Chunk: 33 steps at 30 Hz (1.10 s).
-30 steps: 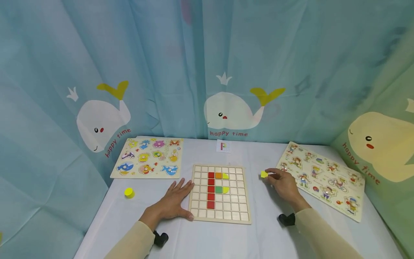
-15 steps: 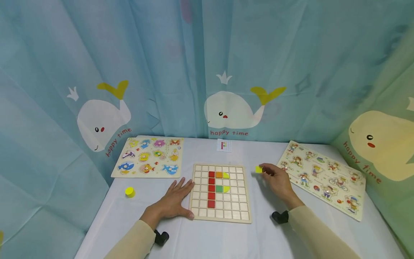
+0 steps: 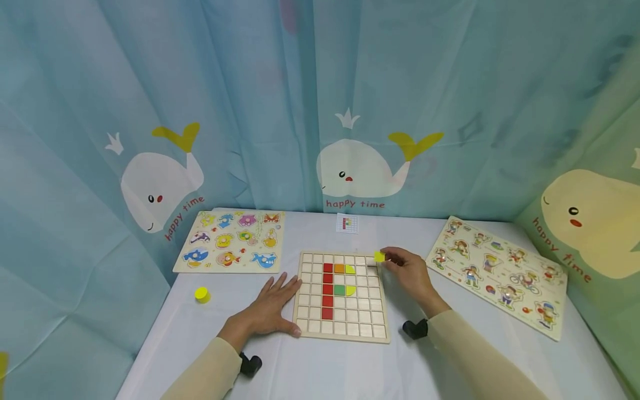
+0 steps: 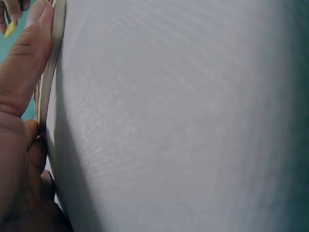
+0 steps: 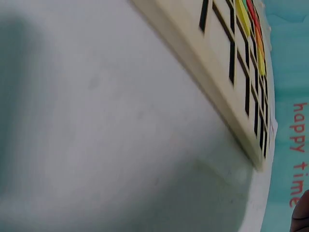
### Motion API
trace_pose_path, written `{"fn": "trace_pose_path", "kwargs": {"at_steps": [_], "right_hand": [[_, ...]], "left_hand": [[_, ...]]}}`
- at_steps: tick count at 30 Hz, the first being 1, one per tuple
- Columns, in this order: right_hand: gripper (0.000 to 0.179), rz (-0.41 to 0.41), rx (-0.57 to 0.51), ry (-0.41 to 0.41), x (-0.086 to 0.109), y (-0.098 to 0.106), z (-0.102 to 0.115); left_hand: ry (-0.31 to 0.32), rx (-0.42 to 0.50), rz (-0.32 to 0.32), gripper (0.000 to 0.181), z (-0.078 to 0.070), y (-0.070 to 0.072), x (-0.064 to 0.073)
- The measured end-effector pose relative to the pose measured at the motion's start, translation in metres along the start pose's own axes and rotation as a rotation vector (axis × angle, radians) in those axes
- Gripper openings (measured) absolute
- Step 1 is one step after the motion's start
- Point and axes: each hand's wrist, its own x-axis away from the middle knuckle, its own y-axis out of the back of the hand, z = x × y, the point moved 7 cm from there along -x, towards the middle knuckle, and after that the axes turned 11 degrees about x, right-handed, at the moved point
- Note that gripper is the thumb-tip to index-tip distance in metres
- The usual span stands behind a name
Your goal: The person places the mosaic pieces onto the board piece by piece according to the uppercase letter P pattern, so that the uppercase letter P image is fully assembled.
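Observation:
A wooden grid board [image 3: 345,330] lies mid-table, with a column of red square tiles [image 3: 327,289], an orange tile [image 3: 339,269], a green tile [image 3: 339,290] and two yellow rounded tiles [image 3: 350,290] set in its cells. My left hand [image 3: 267,308] rests flat with spread fingers at the board's left edge; in the left wrist view the thumb [image 4: 29,58] touches the board's side. Over the board's upper right corner, my right hand [image 3: 410,272] pinches a small yellow block [image 3: 379,256] between thumb and fingertips. The right wrist view shows only a finger's edge.
A yellow cylinder [image 3: 202,295] stands at the left. Behind it lies a sea-animal peg puzzle [image 3: 227,268]; a figure puzzle [image 3: 542,328] lies at the right. A small pattern card [image 3: 347,223] sits behind the board, before the curtain [image 3: 270,100].
My right hand has moved left with the yellow block, from the table beside the board to over its upper right corner. The left hand has stayed at the board's edge.

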Motion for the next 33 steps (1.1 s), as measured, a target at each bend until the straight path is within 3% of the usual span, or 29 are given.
{"fn": "trace_pose_path", "kwargs": {"at_steps": [10, 22, 33], "right_hand": [[0.028, 0.073, -0.001, -0.001, -0.001, -0.024, 0.017], [0.026, 0.308, 0.035, -0.027, 0.009, -0.061, 0.028], [0.023, 0.345, 0.054, 0.013, 0.013, -0.07, 0.031]], "left_hand": [[0.003, -0.009, 0.004, 0.125, 0.001, 0.001, 0.001], [0.005, -0.012, 0.001, 0.125, 0.002, 0.002, 0.001], [0.008, -0.018, 0.004, 0.126, 0.002, 0.001, 0.001]]}}
